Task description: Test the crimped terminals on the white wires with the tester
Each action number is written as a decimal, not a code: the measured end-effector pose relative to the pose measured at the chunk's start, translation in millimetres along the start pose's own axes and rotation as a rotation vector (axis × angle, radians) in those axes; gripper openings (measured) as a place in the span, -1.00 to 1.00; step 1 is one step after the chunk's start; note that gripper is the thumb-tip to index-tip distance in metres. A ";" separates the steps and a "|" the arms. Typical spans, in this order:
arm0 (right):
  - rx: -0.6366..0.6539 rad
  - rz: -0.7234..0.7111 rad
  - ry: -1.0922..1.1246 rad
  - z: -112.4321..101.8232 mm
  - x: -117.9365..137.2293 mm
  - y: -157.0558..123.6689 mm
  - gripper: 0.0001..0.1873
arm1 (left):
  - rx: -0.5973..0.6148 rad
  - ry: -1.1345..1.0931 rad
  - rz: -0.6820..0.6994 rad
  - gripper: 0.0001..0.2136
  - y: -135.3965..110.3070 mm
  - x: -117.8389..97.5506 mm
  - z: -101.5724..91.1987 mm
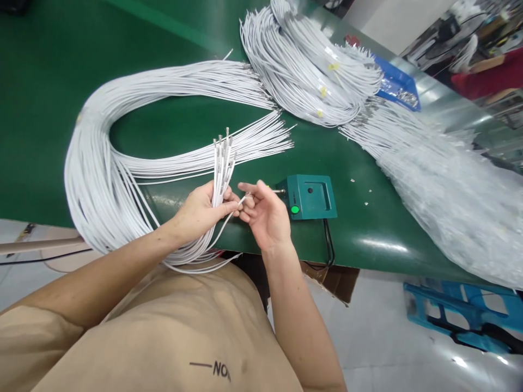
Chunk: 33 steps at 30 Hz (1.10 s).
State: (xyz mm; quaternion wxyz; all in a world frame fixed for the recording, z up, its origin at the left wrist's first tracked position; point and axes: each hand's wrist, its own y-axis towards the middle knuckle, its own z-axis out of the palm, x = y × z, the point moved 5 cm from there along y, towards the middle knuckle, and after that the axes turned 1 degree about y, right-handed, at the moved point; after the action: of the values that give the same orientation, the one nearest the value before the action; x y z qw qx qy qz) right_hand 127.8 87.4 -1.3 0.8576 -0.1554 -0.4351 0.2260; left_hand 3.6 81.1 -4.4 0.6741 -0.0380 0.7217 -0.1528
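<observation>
My left hand (200, 212) is closed around a bunch of white wires (223, 163) whose metal-tipped ends stand up above my fingers. These wires belong to a big looped bundle (93, 163) lying on the green table (49, 71). My right hand (263, 209) pinches one single white wire (242, 202) pulled from the bunch, right beside my left thumb. Just to the right of that hand sits a small green box (310, 196) with a lit green button and a metal pin pointing at my fingers.
A second coil of white wires (306, 71) lies at the back, with a blue tray (398, 84) behind it. A heap of wires in clear plastic (445, 190) covers the right side. A black cable hangs from the box over the table's front edge. Below right stands a blue stool (461, 313).
</observation>
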 end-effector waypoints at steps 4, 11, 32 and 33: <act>0.011 0.028 -0.103 2.3 5.5 3.1 -0.71 | 0.045 -0.025 -0.019 -0.80 -2.3 -2.3 5.7; 0.055 0.126 0.032 -5.0 -5.2 -1.1 -0.77 | 0.023 0.026 -0.004 -0.81 -1.9 -0.1 1.6; -0.190 -0.410 -0.586 -12.0 11.6 -16.1 -0.85 | 0.266 -0.208 -0.054 -0.63 1.2 -9.1 11.5; -0.187 -0.456 -0.635 -10.6 12.5 -17.4 -0.86 | 0.268 -0.242 -0.065 -0.63 1.6 -8.1 11.0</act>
State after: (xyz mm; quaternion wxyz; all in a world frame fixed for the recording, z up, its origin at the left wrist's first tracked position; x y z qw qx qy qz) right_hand 147.2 78.3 9.1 0.6908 -0.0547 -0.7205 0.0260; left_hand 15.4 82.8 2.4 0.7496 0.0105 0.6070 -0.2636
